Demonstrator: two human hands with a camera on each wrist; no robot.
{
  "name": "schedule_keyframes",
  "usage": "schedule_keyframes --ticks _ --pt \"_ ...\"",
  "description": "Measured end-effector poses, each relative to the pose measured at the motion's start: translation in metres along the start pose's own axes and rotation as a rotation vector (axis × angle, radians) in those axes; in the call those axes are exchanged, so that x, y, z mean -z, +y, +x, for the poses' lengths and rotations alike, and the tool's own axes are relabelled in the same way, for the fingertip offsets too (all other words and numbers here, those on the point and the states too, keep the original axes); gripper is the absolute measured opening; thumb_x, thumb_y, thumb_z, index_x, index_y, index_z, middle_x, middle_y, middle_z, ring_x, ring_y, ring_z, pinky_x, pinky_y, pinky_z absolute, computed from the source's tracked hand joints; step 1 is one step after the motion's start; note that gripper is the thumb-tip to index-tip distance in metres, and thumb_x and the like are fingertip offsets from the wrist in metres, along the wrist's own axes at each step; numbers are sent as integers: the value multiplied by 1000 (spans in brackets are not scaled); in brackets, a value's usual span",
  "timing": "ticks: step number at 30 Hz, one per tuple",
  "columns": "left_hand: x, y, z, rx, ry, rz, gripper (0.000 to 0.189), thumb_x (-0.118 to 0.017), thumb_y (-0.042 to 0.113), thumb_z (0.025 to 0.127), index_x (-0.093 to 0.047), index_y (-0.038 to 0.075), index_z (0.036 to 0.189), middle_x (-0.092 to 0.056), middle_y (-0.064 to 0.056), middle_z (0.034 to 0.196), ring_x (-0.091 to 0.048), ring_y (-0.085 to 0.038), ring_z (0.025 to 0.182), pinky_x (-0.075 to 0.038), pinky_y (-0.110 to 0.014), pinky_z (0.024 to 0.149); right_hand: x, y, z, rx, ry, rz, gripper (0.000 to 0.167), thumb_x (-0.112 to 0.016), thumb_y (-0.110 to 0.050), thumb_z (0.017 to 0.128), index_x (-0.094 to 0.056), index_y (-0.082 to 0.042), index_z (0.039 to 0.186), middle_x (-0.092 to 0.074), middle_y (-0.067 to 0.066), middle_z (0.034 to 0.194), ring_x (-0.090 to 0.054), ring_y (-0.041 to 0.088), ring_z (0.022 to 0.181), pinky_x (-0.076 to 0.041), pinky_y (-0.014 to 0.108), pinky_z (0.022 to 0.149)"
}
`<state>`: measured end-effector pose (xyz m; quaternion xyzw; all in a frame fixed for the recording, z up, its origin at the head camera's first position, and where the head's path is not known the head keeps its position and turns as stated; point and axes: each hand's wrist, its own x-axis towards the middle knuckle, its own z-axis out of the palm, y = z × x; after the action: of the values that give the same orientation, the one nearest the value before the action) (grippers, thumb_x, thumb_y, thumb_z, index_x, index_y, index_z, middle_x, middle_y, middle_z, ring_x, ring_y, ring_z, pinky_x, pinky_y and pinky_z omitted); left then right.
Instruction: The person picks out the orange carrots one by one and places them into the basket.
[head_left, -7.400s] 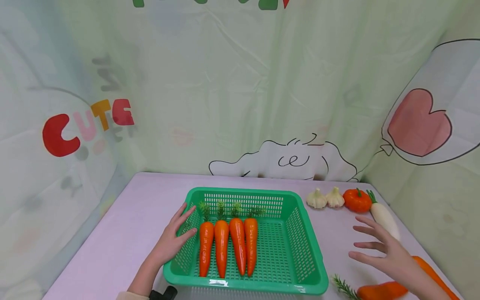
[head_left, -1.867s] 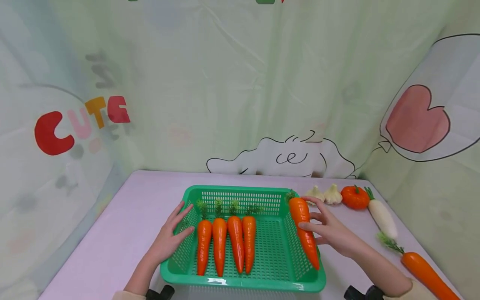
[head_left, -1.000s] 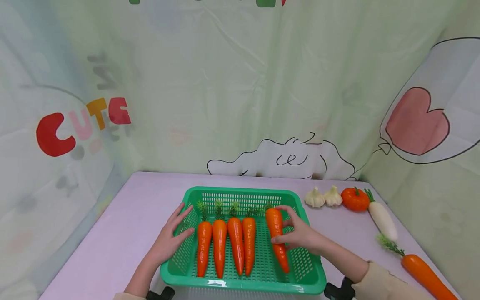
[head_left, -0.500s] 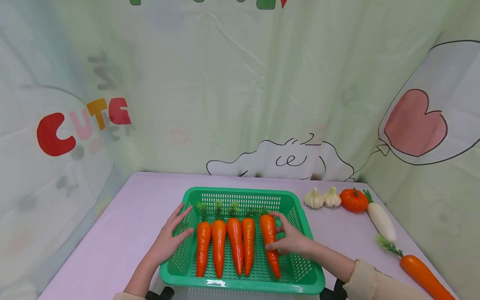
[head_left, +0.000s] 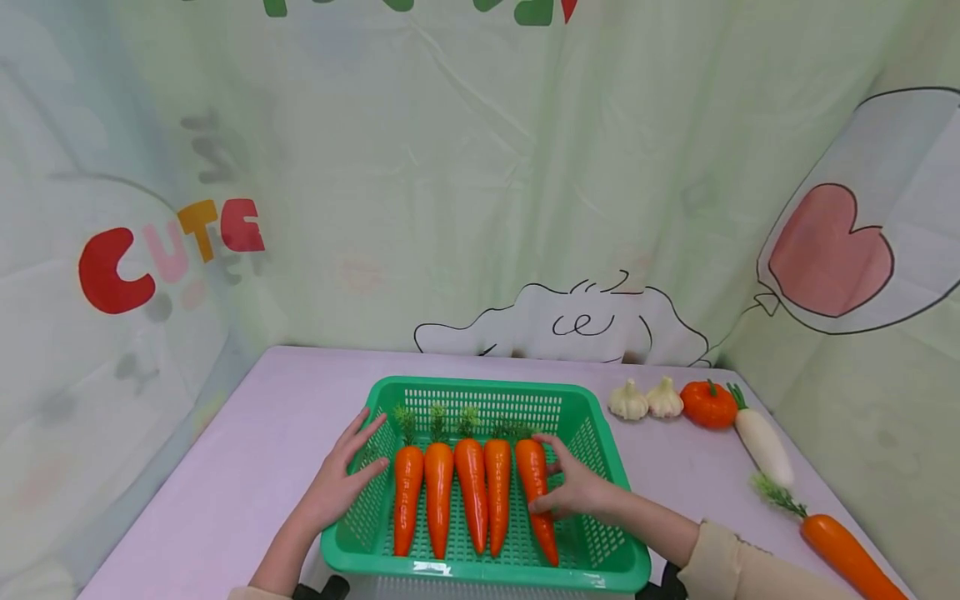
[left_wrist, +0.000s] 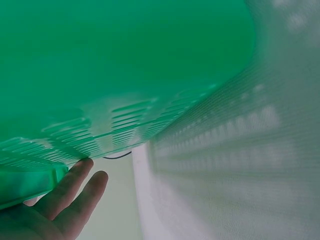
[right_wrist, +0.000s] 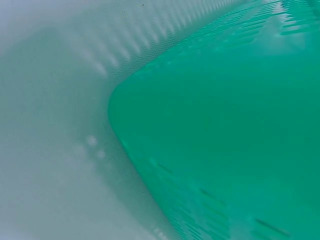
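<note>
A green plastic basket (head_left: 480, 569) stands on the table with several carrots (head_left: 439, 492) lying side by side in it, leafy tops toward the back. At the right end of that row, my right hand (head_left: 576, 489) holds another carrot (head_left: 533, 475) by its side, low in the basket. My left hand (head_left: 337, 482) rests at the basket's left rim with its fingers spread. In the left wrist view, extended fingers (left_wrist: 75, 200) touch the basket's outer wall (left_wrist: 130, 50). The right wrist view shows only the basket's outside (right_wrist: 215, 115) and the tabletop; the hand is hidden there.
Two garlic bulbs (head_left: 628, 401), an orange-red pumpkin-like vegetable (head_left: 708, 405), a white radish (head_left: 762, 446) and one more carrot (head_left: 847, 550) line the table's right side. A printed curtain (head_left: 480, 183) hangs behind the lilac tabletop (head_left: 247, 433).
My right hand took a carrot from the right side, carried it over the basket's right rim and lowered it beside the others, shifting left. My left hand stayed at the left rim.
</note>
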<state>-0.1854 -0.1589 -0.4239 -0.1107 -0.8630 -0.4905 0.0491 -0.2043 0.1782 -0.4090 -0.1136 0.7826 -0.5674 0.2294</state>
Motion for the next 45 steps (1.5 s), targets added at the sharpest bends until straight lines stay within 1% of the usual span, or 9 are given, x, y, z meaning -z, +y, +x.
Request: schedule_keyframes --ticks 3,7,13,18,23,27,34,41,45 --pt "-1 0 0 -1 -3 -1 57 -57 31 90 -36 18 142 -12 -10 152 -10 -39 135 -17 -69 96 0 0 -1 -21 -32 35 93 -68 12 71 -11 -7 141 -30 33 115 -61 28 71 -54 45 62" --pt "-1 -1 0 0 -8 -6 58 -57 33 90 -36 17 142 -12 -9 152 -10 -39 136 -17 -69 96 -1 -2 -2 -56 -60 72 94 -66 15 71 -9 -5 143 -28 34 118 -63 28 70 -53 47 67" --pt "0 -1 1 -2 -3 -5 59 -57 33 89 -36 17 142 -12 -9 152 -10 -39 136 -17 -69 95 -2 -3 0 -80 -56 84 91 -66 14 70 -13 -2 142 -30 32 117 -62 26 72 -53 47 69" --pt "0 -1 1 -6 -2 -4 59 -57 34 89 -36 17 142 -12 -9 152 -10 -39 136 -17 -69 95 -1 -2 1 -83 -53 107 89 -66 13 71 -13 -1 142 -25 34 121 -61 27 76 -52 48 71" --pt "0 0 0 -7 0 -10 57 -57 31 90 -37 17 141 -12 -10 152 -10 -39 135 -17 -70 95 0 -1 -1 -51 -42 97 85 -66 10 73 -15 1 141 -19 37 126 -60 31 86 -51 49 73" --pt "0 1 0 -9 3 -17 57 -58 30 89 -37 18 141 -13 -10 152 -10 -39 135 -17 -69 95 1 -2 -3 -20 -35 78 83 -66 7 75 -15 2 140 -18 37 128 -56 35 96 -51 50 74" --pt "0 1 -1 -6 3 -17 57 -58 32 89 -38 18 141 -13 -10 152 -10 -39 136 -17 -69 95 3 -6 -9 1 -45 65 82 -66 4 76 -16 2 140 -18 37 130 -56 34 98 -51 49 76" --pt "0 1 -1 -11 7 -14 57 -58 32 89 -38 18 141 -13 -10 152 -11 -40 135 -18 -69 95 7 -13 -20 51 -63 85 80 -68 0 79 -17 0 141 -19 38 132 -54 41 103 -50 48 78" --pt "0 2 -1 -9 5 -13 57 -58 32 89 -37 18 141 -13 -10 152 -11 -40 135 -17 -69 95 12 -16 -26 85 -84 103 81 -69 -5 80 -16 -1 141 -20 37 132 -53 42 105 -50 48 79"
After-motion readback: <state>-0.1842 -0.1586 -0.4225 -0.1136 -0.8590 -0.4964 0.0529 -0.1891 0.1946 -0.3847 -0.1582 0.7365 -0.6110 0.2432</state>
